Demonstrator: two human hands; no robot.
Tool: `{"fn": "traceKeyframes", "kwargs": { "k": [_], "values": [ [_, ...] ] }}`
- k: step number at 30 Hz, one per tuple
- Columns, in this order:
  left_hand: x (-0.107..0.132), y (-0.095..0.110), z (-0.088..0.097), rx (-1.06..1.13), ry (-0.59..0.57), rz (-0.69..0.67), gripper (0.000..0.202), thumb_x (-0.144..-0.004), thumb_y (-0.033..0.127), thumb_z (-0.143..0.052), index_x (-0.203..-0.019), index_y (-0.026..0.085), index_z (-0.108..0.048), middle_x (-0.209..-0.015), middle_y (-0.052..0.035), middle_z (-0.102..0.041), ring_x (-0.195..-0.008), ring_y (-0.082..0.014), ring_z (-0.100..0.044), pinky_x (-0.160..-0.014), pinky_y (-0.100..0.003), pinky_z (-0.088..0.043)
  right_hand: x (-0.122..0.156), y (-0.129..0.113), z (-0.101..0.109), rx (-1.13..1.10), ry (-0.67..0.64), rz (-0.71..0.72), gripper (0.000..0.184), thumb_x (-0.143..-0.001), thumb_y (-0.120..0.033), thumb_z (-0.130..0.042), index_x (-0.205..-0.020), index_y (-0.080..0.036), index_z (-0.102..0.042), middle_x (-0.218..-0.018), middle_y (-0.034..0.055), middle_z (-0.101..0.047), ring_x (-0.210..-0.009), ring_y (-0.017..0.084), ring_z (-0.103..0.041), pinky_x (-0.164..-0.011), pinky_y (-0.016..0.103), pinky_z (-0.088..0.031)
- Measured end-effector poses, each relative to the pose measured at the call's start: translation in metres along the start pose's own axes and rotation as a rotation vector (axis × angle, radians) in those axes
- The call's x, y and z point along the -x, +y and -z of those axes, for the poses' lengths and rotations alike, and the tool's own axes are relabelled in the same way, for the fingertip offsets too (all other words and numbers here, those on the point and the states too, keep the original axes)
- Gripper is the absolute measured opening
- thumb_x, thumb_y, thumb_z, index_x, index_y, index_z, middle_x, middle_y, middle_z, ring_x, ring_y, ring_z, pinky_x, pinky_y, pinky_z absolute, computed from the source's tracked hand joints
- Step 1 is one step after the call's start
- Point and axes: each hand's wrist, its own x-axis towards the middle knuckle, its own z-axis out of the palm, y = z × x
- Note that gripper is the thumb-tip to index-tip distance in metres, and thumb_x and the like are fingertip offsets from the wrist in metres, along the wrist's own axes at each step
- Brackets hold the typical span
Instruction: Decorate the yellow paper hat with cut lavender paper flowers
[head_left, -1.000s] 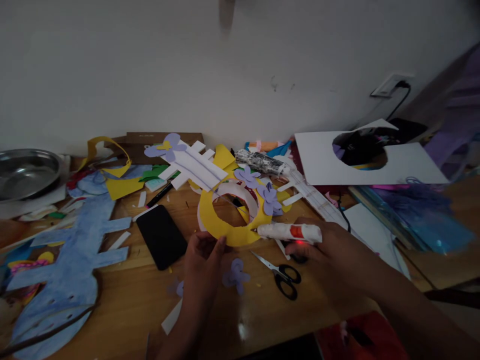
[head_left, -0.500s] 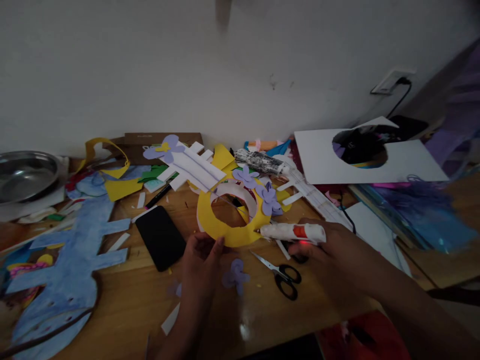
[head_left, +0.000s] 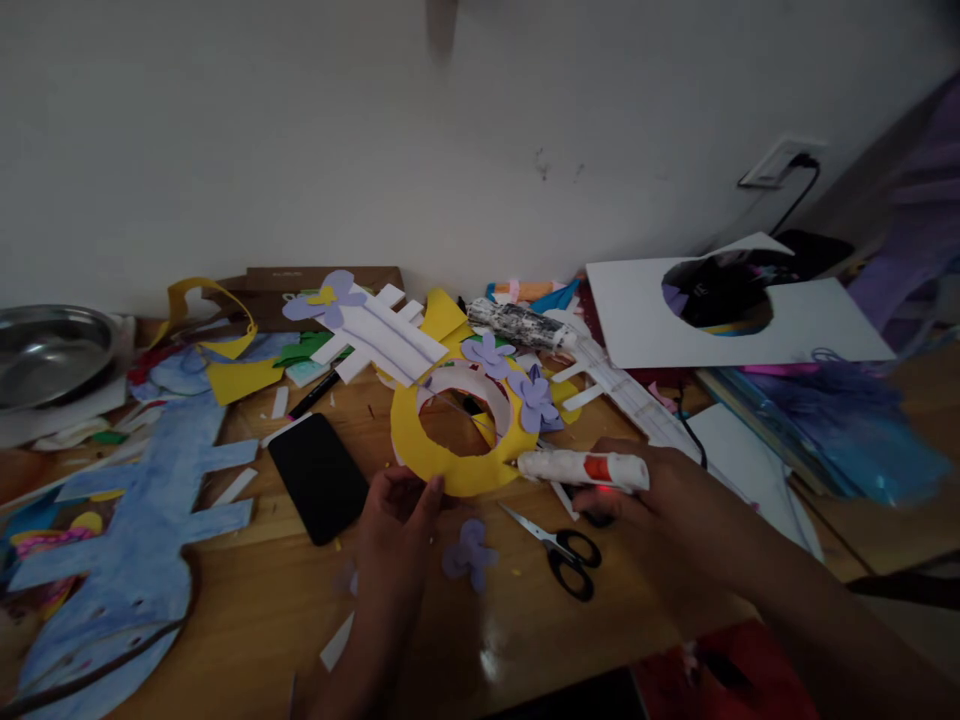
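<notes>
A yellow paper ring [head_left: 450, 462] with a white band and purple paper flowers [head_left: 534, 398] lies on the wooden table [head_left: 247, 620]. My left hand [head_left: 397, 525] pinches the ring's near edge between thumb and fingers. My right hand [head_left: 660, 495] grips a white glue gun [head_left: 581, 467] with a red mark; its nozzle points left and touches the ring's right side. A loose purple flower [head_left: 469, 552] lies just right of my left hand, and black-handled scissors [head_left: 559, 545] lie below the glue gun.
A black phone [head_left: 319, 476] lies left of the ring. A large blue paper cutout [head_left: 135, 540] covers the left side, a metal bowl [head_left: 49, 345] sits at far left. White strips [head_left: 379, 335], paper scraps and a white sheet with a round hole [head_left: 742, 320] crowd the back.
The view has drifted slightly. Both hands, the ring and the glue gun stay almost where they were.
</notes>
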Motion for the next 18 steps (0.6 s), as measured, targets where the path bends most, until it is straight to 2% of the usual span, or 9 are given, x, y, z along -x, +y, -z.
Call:
{"fn": "traceKeyframes", "kwargs": {
  "k": [5,8,11,13,15,18],
  "values": [
    [-0.002,-0.004,0.001,0.045,0.001,0.009,0.035,-0.071,0.034,-0.082,-0.089,0.017,-0.056,-0.081,-0.0006,-0.072,-0.068,-0.0150,-0.072,-0.062,-0.024,-0.055,-0.002,-0.001,-0.001,-0.022,0.016,0.025,0.021,-0.091,-0.036,-0.059,-0.104,-0.030,-0.074,-0.098,0.0020,-0.077,-0.084,0.022,-0.072,-0.075,0.033,-0.056],
    [-0.005,-0.009,0.001,0.055,-0.023,0.003,0.035,-0.073,0.035,-0.081,-0.091,0.017,-0.057,-0.083,-0.0007,-0.072,-0.070,-0.0142,-0.072,-0.062,-0.023,-0.055,-0.001,-0.002,0.001,-0.034,-0.004,0.002,0.021,-0.092,-0.039,-0.058,-0.094,-0.028,-0.075,-0.089,0.0018,-0.077,-0.078,0.021,-0.071,-0.071,0.032,-0.055],
    [-0.007,-0.009,0.004,0.112,-0.023,-0.006,0.038,-0.071,0.036,-0.084,-0.091,0.017,-0.058,-0.083,0.0000,-0.072,-0.070,-0.0134,-0.072,-0.066,-0.024,-0.058,0.004,0.002,0.007,-0.068,-0.041,-0.004,0.024,-0.092,-0.044,-0.059,-0.088,-0.027,-0.074,-0.090,0.0024,-0.077,-0.079,0.022,-0.071,-0.072,0.032,-0.055],
    [-0.007,0.000,0.011,0.132,-0.003,0.002,0.039,-0.070,0.036,-0.084,-0.091,0.017,-0.058,-0.082,0.0005,-0.072,-0.070,-0.0137,-0.072,-0.069,-0.025,-0.059,0.008,0.011,0.011,-0.122,0.012,-0.033,0.028,-0.091,-0.047,-0.058,-0.088,-0.025,-0.074,-0.088,0.0034,-0.076,-0.083,0.024,-0.071,-0.074,0.034,-0.056],
    [-0.008,0.015,0.022,0.119,0.048,0.020,0.037,-0.070,0.035,-0.084,-0.091,0.018,-0.059,-0.080,0.0004,-0.073,-0.069,-0.0142,-0.073,-0.068,-0.023,-0.060,0.012,0.027,0.012,-0.168,0.142,-0.118,0.034,-0.092,-0.052,-0.054,-0.085,-0.024,-0.073,-0.081,0.0040,-0.075,-0.081,0.026,-0.070,-0.071,0.034,-0.056],
    [-0.010,0.043,0.048,0.129,0.214,0.004,0.034,-0.064,0.027,-0.086,-0.087,0.020,-0.062,-0.071,0.0024,-0.072,-0.058,-0.0134,-0.070,-0.054,-0.017,-0.057,0.016,0.059,0.001,-0.212,0.270,-0.328,0.047,-0.091,-0.060,-0.050,-0.072,-0.022,-0.069,-0.067,0.0040,-0.070,-0.070,0.024,-0.067,-0.061,0.032,-0.053]
  ]
}}
